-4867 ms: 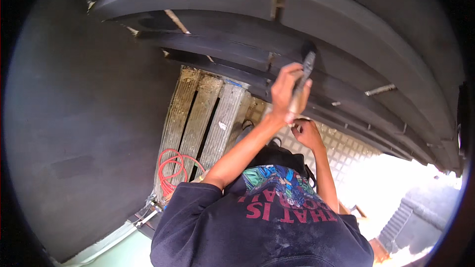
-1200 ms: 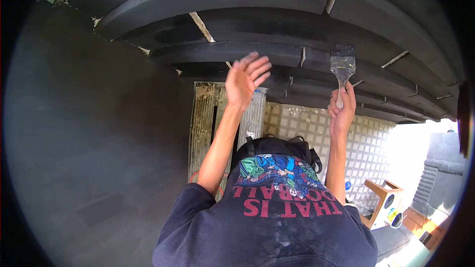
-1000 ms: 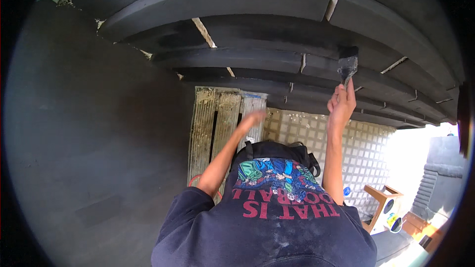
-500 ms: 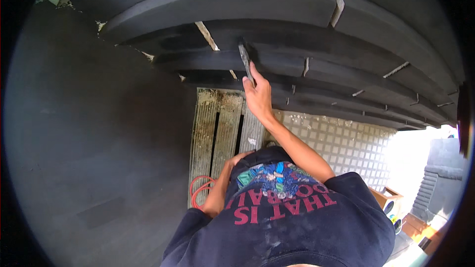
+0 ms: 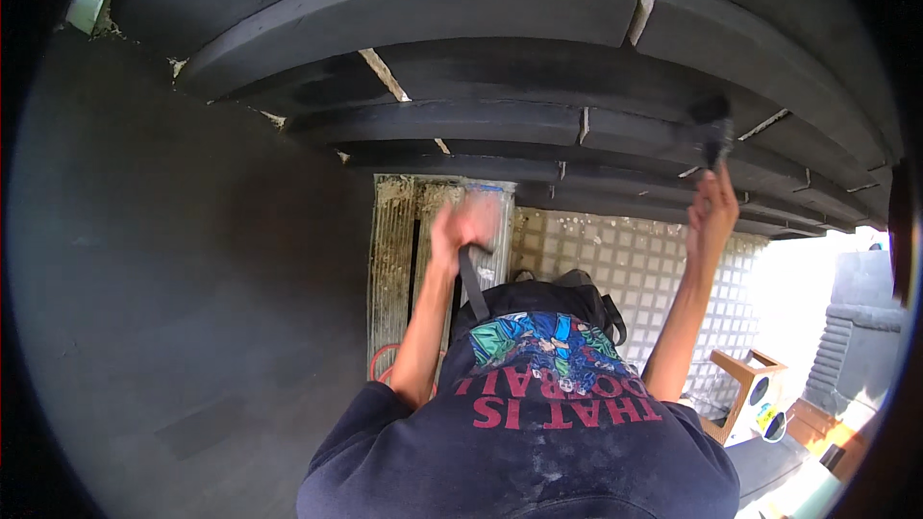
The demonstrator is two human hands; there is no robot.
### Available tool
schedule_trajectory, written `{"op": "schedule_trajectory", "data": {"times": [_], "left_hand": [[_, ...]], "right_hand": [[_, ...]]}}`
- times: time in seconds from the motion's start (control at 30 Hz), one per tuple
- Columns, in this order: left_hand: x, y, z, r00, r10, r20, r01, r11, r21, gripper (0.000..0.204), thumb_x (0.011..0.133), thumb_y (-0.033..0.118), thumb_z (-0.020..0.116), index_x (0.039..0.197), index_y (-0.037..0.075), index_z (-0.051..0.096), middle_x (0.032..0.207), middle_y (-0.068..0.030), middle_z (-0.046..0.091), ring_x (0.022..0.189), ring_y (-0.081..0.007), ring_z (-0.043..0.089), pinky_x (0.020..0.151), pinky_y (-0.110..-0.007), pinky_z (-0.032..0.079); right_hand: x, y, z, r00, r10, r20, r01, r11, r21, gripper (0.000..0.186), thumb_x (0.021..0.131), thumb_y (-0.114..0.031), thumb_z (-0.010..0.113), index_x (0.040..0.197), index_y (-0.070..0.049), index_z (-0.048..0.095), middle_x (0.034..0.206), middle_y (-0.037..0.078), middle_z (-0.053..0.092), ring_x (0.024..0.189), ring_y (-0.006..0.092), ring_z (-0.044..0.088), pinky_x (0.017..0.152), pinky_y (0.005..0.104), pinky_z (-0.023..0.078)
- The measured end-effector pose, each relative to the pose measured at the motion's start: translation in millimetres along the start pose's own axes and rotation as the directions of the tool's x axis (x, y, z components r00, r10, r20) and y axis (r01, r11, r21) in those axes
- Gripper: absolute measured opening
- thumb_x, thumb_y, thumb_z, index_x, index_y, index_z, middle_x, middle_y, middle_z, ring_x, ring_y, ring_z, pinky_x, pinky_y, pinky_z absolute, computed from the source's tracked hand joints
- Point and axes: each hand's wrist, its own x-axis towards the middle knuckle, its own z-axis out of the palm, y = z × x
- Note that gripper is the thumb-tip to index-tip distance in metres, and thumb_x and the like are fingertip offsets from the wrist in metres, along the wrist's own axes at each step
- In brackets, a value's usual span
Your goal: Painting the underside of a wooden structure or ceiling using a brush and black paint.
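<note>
My right hand (image 5: 712, 211) is raised at the right, with its fingers closed on the handle of a dark brush (image 5: 713, 130). Motion blurs the brush head, which shows against the dark grey stepped ledges (image 5: 481, 122). My left hand (image 5: 463, 229) is over the ribbed planks; its fingers are smeared, so their state is unclear. Just below that hand, a dark strap (image 5: 473, 284) runs down to my waist. I cannot make out whether the hand touches it.
Pale gaps (image 5: 385, 75) break the ledges. A smooth dark wall (image 5: 192, 279) fills the left. Weathered ribbed planks (image 5: 389, 259) adjoin a square-patterned floor (image 5: 635, 255). An orange cord (image 5: 385, 360) lies on the planks. A wooden-edged box (image 5: 745, 389) stands at right.
My right hand has swung right with the brush, away from the middle of the ledges. My left hand has risen from my waist to above the planks, and the strap has come into view.
</note>
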Motion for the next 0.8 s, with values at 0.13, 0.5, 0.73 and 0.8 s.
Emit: {"op": "schedule_trajectory", "data": {"times": [0.13, 0.5, 0.73, 0.8], "left_hand": [[51, 78, 93, 0.917, 0.363, 0.164, -0.383, 0.916, 0.116, 0.074, 0.102, 0.047, 0.046, 0.153, -0.005, 0.03, 0.143, -0.0267, 0.053, 0.122, -0.0337, 0.062, 0.106, -0.043, 0.049], [98, 88, 91, 0.916, 0.369, -0.155, -0.317, 0.905, 0.282, 0.05, 0.102, 0.032, 0.046, 0.135, -0.005, 0.053, 0.135, -0.0254, 0.061, 0.112, -0.0347, 0.068, 0.102, -0.042, 0.051], [104, 85, 89, 0.897, 0.389, -0.208, -0.337, 0.909, 0.246, 0.044, 0.101, 0.029, 0.051, 0.121, -0.01, 0.061, 0.115, -0.0252, 0.071, 0.094, -0.0318, 0.074, 0.086, -0.038, 0.059], [108, 85, 75, 0.889, 0.419, -0.186, -0.361, 0.89, 0.278, 0.047, 0.101, 0.031, 0.051, 0.125, -0.009, 0.06, 0.117, -0.0251, 0.071, 0.096, -0.0318, 0.074, 0.087, -0.038, 0.059]], "right_hand": [[-4, -20, 1, 0.992, -0.022, -0.122, 0.033, 0.996, 0.085, 0.053, 0.098, -0.011, 0.065, 0.148, -0.005, 0.05, 0.079, -0.004, 0.053, 0.055, -0.0008, 0.034, 0.042, 0.0172, 0.021], [-64, 39, 150, 0.974, -0.227, -0.009, 0.22, 0.951, -0.219, 0.052, 0.097, -0.007, 0.06, 0.146, 0.005, 0.048, 0.064, -0.008, 0.04, 0.055, 0.0022, 0.036, 0.045, 0.0236, 0.028], [-114, 67, 221, 0.894, -0.117, 0.432, 0.225, 0.952, -0.206, 0.053, 0.095, -0.004, 0.06, 0.145, 0.005, 0.049, 0.074, -0.009, 0.046, 0.064, 0.0034, 0.035, 0.052, 0.0218, 0.031], [-106, 78, 225, 0.815, -0.183, 0.549, 0.327, 0.929, -0.175, 0.052, 0.095, -0.006, 0.061, 0.146, -0.001, 0.051, 0.073, -0.007, 0.047, 0.06, 0.0029, 0.035, 0.049, 0.0224, 0.03]]}}
